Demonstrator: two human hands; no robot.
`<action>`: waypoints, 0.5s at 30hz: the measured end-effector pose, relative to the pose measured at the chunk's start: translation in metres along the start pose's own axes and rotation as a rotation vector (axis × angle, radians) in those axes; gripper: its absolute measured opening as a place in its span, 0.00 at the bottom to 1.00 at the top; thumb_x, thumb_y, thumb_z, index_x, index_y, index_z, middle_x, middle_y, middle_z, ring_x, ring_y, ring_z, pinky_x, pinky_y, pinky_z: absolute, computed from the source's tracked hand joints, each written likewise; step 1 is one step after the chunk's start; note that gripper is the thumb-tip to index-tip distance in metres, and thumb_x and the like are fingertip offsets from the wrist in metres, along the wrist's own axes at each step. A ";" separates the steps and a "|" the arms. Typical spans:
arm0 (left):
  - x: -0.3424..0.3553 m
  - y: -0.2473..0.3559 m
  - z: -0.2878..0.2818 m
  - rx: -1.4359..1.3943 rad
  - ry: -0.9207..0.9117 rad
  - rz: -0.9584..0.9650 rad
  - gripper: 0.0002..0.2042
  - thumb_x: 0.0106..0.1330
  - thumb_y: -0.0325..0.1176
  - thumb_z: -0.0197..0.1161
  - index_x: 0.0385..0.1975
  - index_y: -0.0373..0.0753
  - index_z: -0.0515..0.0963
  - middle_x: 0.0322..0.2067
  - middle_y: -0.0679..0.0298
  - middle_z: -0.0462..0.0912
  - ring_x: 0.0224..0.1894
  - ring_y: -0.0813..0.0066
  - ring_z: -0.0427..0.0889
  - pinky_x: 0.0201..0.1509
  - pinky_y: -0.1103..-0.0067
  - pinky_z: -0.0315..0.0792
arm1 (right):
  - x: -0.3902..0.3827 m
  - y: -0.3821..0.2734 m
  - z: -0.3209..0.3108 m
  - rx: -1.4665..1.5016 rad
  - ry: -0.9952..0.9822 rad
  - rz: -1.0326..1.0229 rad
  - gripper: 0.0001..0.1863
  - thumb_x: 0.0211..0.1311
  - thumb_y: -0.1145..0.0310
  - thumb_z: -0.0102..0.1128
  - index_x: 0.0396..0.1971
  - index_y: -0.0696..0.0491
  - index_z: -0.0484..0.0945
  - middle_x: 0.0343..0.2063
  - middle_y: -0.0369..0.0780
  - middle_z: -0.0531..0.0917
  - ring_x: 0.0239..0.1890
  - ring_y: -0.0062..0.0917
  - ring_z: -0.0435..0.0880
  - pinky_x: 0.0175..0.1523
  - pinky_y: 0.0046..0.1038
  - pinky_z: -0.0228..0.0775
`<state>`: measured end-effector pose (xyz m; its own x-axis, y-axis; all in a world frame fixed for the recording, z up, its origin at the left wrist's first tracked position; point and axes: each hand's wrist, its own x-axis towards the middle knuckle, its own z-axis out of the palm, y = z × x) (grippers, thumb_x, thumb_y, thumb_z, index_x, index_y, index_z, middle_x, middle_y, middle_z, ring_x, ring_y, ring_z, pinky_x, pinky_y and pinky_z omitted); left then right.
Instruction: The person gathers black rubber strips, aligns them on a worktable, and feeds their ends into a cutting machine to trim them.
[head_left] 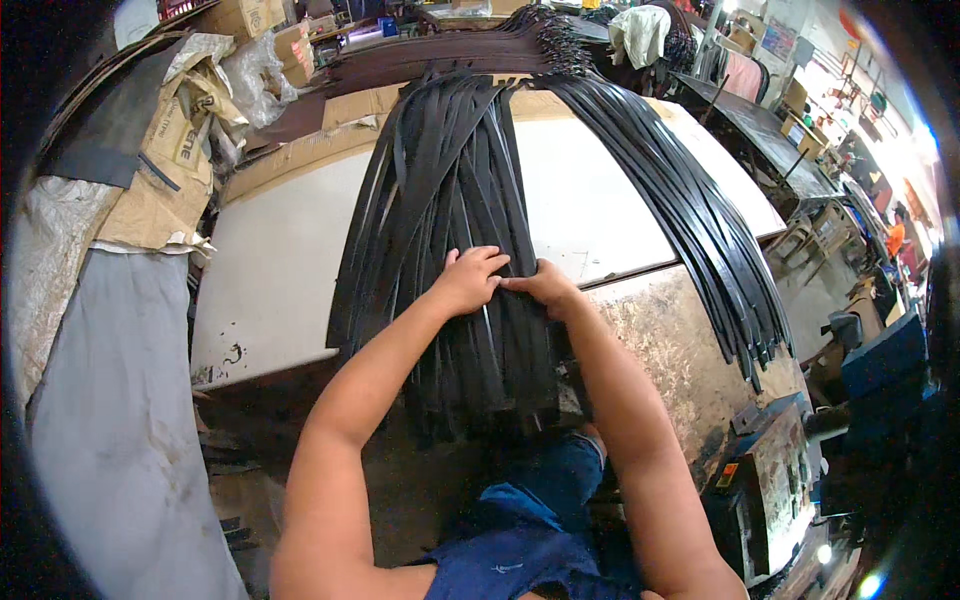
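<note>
A thick bundle of long black strips [440, 200], like leather or rubber straps, lies over the table and hangs off its near edge. My left hand [468, 281] rests on top of the bundle, its fingers apart across the strips. Beside it, at the bundle's right edge, my right hand [546, 287] has its thumb over the strips, pointing left towards the left hand. Its other fingers are partly hidden and seem to close on the edge strips. The strips' near ends hang in front of my body.
Another bundle of black strips [680, 190] drapes over the table to the right. White board [585, 215] and brown cardboard [345, 108] cover the tabletop. A grey cloth-covered stack [115, 420] stands left. At lower right is a machine [775, 480]; more dark strips [440, 60] lie behind.
</note>
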<state>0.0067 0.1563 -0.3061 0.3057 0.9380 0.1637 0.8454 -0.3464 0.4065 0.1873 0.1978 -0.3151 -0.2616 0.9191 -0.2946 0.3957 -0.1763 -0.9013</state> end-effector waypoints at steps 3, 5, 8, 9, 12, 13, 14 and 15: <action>-0.005 -0.019 0.016 -0.044 0.097 -0.005 0.22 0.65 0.35 0.51 0.60 0.42 0.67 0.64 0.60 0.63 0.67 0.64 0.60 0.67 0.50 0.46 | -0.018 -0.016 0.002 0.173 -0.065 -0.040 0.29 0.46 0.65 0.74 0.47 0.63 0.73 0.36 0.45 0.82 0.36 0.29 0.82 0.41 0.31 0.77; -0.003 -0.010 0.023 -0.074 0.269 0.012 0.24 0.65 0.35 0.51 0.62 0.39 0.63 0.66 0.60 0.59 0.67 0.62 0.58 0.68 0.51 0.46 | -0.015 -0.014 -0.016 0.237 -0.036 -0.044 0.27 0.47 0.65 0.73 0.45 0.63 0.75 0.35 0.44 0.83 0.33 0.27 0.82 0.39 0.29 0.76; -0.005 -0.018 0.029 0.050 0.283 0.029 0.26 0.65 0.37 0.51 0.63 0.37 0.61 0.67 0.59 0.58 0.68 0.61 0.57 0.69 0.52 0.46 | -0.028 -0.030 -0.022 0.447 -0.072 -0.128 0.18 0.52 0.67 0.70 0.41 0.60 0.77 0.30 0.41 0.83 0.28 0.23 0.82 0.34 0.26 0.76; 0.000 -0.010 0.024 0.133 0.151 0.038 0.24 0.65 0.39 0.50 0.61 0.40 0.65 0.66 0.58 0.59 0.68 0.62 0.56 0.68 0.52 0.47 | -0.031 -0.033 -0.034 0.442 -0.044 -0.104 0.15 0.53 0.68 0.68 0.38 0.59 0.77 0.29 0.39 0.83 0.25 0.21 0.82 0.31 0.24 0.76; 0.004 0.003 0.017 0.268 0.009 -0.026 0.21 0.65 0.41 0.48 0.56 0.42 0.70 0.66 0.58 0.60 0.69 0.64 0.55 0.68 0.51 0.48 | -0.062 -0.057 -0.047 0.428 -0.026 -0.150 0.16 0.53 0.68 0.69 0.38 0.60 0.76 0.28 0.39 0.83 0.24 0.21 0.81 0.29 0.23 0.75; 0.003 -0.002 0.019 0.264 0.046 -0.025 0.19 0.64 0.42 0.48 0.53 0.44 0.73 0.65 0.59 0.62 0.68 0.65 0.57 0.68 0.50 0.49 | -0.076 -0.065 -0.048 0.428 -0.022 -0.153 0.16 0.53 0.68 0.69 0.38 0.60 0.76 0.28 0.39 0.83 0.24 0.21 0.81 0.29 0.23 0.75; 0.002 -0.008 0.021 0.264 0.048 -0.018 0.19 0.64 0.42 0.48 0.53 0.44 0.73 0.65 0.59 0.62 0.68 0.65 0.57 0.68 0.50 0.49 | -0.092 -0.073 -0.050 0.353 -0.030 -0.118 0.17 0.53 0.68 0.69 0.39 0.60 0.76 0.28 0.39 0.83 0.25 0.21 0.81 0.31 0.24 0.75; 0.001 -0.009 0.022 0.283 0.060 -0.007 0.19 0.65 0.42 0.47 0.53 0.45 0.74 0.65 0.60 0.62 0.67 0.64 0.58 0.68 0.49 0.49 | -0.108 -0.077 -0.054 0.280 -0.029 -0.081 0.18 0.52 0.68 0.69 0.40 0.61 0.76 0.28 0.39 0.83 0.26 0.21 0.81 0.32 0.24 0.75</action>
<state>0.0090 0.1612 -0.3293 0.2802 0.9348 0.2181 0.9386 -0.3144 0.1421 0.2326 0.1311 -0.1969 -0.3093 0.9242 -0.2239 0.1153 -0.1972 -0.9736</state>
